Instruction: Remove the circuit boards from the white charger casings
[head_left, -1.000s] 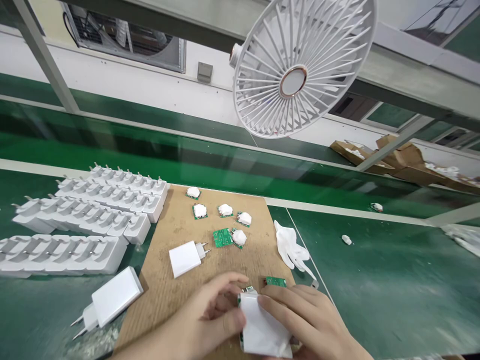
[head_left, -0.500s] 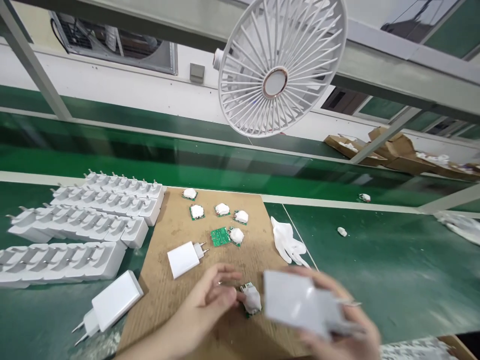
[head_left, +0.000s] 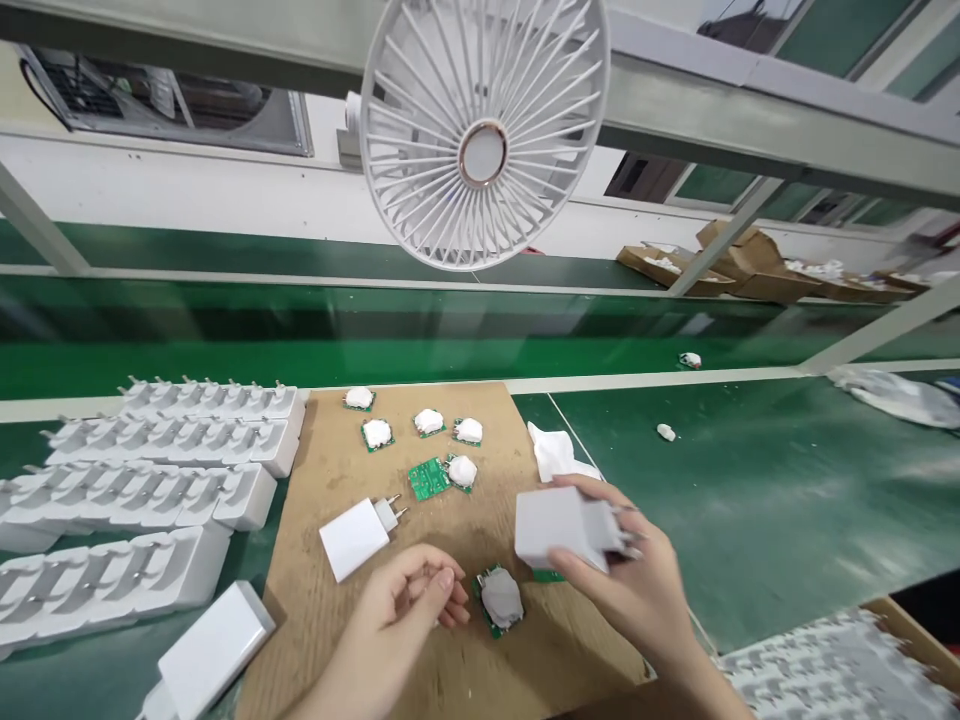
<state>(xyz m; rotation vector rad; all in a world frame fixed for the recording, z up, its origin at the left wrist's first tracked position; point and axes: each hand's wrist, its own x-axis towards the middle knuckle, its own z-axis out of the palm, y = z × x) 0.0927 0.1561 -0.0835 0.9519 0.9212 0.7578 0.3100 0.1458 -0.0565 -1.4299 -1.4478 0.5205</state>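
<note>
My right hand (head_left: 637,570) is wrapped round a white plug adapter housing (head_left: 559,522), its metal pins pointing right. Part of a green board shows beneath that housing. My left hand (head_left: 412,610) is curled, fingers pressed together, left of a circuit board with a grey-white lump (head_left: 501,600); whether it holds anything is hidden. A white adapter (head_left: 354,540) lies on the brown board (head_left: 322,450), up and left of my left hand. Several small circuit boards with white lumps (head_left: 377,433) and a flat green circuit board (head_left: 430,479) lie farther back.
Rows of white open housings (head_left: 172,485) stand at the left, with another adapter (head_left: 216,650) near the front. A white fan (head_left: 484,155) hangs above. A white glove-like item (head_left: 553,450) lies behind my right hand. A box of grey-white parts (head_left: 832,670) is at the lower right.
The view has shifted. My right hand has raised the adapter housing farther back, uncovering a green board edge. My left hand has drawn away from the lumped circuit board, its fingers more curled.
</note>
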